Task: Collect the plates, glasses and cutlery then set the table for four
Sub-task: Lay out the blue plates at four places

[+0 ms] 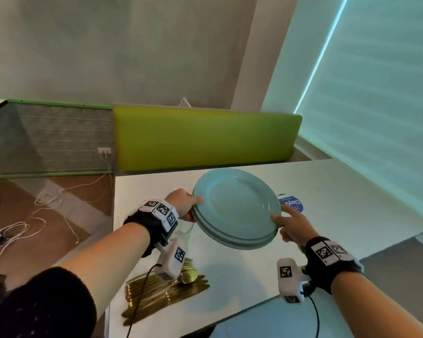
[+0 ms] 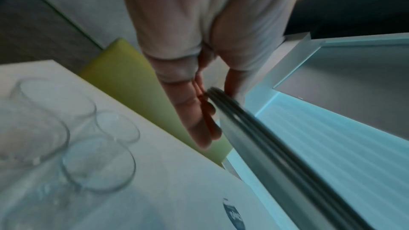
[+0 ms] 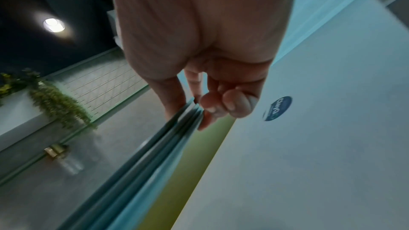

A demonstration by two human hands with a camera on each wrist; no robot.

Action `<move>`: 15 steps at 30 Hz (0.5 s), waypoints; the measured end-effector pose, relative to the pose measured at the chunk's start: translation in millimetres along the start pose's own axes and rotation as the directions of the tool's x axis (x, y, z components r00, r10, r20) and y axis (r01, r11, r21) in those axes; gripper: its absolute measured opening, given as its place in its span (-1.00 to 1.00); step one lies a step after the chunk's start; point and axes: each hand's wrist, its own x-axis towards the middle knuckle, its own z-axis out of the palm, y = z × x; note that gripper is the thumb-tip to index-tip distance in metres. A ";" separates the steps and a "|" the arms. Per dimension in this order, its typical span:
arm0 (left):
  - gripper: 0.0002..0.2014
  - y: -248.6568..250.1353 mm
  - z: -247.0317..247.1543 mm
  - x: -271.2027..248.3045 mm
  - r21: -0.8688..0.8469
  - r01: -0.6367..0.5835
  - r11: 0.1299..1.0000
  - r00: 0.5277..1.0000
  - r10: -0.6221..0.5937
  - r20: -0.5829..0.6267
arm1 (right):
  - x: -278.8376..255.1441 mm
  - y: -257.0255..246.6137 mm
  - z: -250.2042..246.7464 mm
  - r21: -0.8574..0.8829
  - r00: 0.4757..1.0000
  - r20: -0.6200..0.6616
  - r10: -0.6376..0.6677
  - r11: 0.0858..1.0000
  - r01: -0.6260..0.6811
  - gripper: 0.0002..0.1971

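A stack of pale blue plates [image 1: 237,206] hangs tilted above the white table [image 1: 327,191], held from both sides. My left hand [image 1: 186,203] grips the stack's left rim, thumb on top and fingers under it; the rim [image 2: 223,99] shows edge-on in the left wrist view. My right hand [image 1: 291,223] pinches the right rim, thumb on top; the plate edges [image 3: 188,111] show between its fingers. Several clear glasses [image 2: 97,162] stand on the table below my left wrist. Gold cutlery [image 1: 164,291] lies piled near the table's front left corner.
A round blue sticker [image 1: 292,203] is on the table behind the plates. A green bench back [image 1: 205,137] runs along the table's far edge. White cables [image 1: 47,206] lie on the floor to the left. A blind [image 1: 376,93] covers the right side.
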 end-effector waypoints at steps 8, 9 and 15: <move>-0.03 -39.8 81.8 37.4 -0.124 0.045 0.991 0.999 -0.045 0.009 | -13.1 53.4 -33.6 0.227 0.982 -0.113 0.148 0.966 -0.119 -0.89; -0.04 -43.0 89.6 40.3 -0.141 0.046 0.989 0.999 -0.046 0.005 | -12.3 58.6 -36.8 0.245 0.981 -0.105 0.161 0.961 -0.131 -0.91; 0.07 -56.9 130.3 75.7 -0.259 0.100 0.961 0.993 -0.114 -0.037 | -2.5 73.7 -52.1 0.324 0.979 -0.041 0.202 0.929 -0.178 -0.78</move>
